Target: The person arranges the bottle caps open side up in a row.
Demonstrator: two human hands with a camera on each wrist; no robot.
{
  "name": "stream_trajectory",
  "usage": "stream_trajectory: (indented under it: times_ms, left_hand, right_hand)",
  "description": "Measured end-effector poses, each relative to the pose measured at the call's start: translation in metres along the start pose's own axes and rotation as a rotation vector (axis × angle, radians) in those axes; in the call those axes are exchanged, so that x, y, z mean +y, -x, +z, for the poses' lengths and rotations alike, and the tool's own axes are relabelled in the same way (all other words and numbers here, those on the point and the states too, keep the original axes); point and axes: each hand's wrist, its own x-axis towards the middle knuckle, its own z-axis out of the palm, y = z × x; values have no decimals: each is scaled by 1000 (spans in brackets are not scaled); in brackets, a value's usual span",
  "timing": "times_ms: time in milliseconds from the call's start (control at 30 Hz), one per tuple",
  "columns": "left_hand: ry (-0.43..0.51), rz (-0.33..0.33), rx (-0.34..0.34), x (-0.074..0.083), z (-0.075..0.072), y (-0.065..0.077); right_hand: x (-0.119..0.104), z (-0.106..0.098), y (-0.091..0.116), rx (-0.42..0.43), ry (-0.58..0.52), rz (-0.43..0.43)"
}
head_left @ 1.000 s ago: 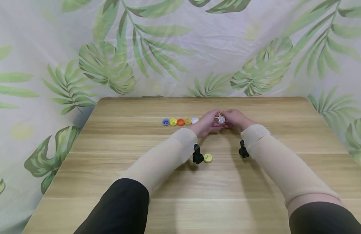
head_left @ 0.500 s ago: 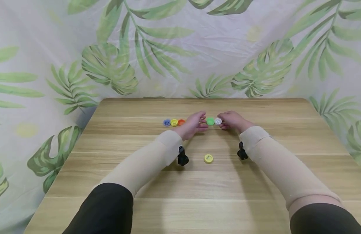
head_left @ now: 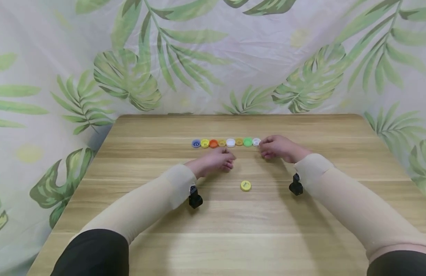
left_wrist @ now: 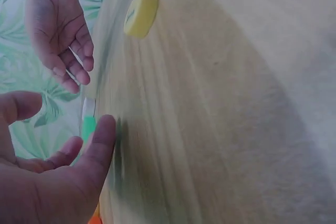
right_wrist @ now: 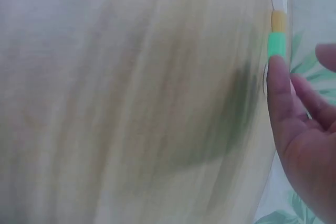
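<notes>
Several bottle caps lie side by side in a straight row on the table: a blue cap [head_left: 196, 143] at the left end, then yellow, orange, gold, white and gold ones, a green cap [head_left: 247, 142] and a whitish cap [head_left: 256, 142] at the right end. My left hand [head_left: 215, 160] hovers in front of the row's middle, fingers loosely bent, holding nothing. Beside the right-end cap is my right hand [head_left: 281, 148]; its fingertips are close to that cap, but contact cannot be made out. A separate yellow cap [head_left: 245, 186] lies nearer to me.
The wooden table [head_left: 220, 226] ends at a straight back edge. Behind it hangs a pale curtain [head_left: 254, 65] with green leaf prints. A small black camera [head_left: 195, 197] sits under the left wrist, another black camera [head_left: 296, 184] under the right.
My left hand has drawn back from the row, leftward and toward me, uncovering the middle caps. The right hand has let go of the whitish cap and shifted slightly right.
</notes>
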Motion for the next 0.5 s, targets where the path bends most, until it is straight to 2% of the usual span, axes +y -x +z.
stream_trajectory:
  times_ms: [167, 500]
  left_hand:
    - [-158, 9, -45, -6, 5, 8]
    - [-368, 34, -115, -8, 27, 25]
  right_hand:
    - [4, 7, 9, -114, 62, 10]
    - [16, 30, 32, -280, 131, -12]
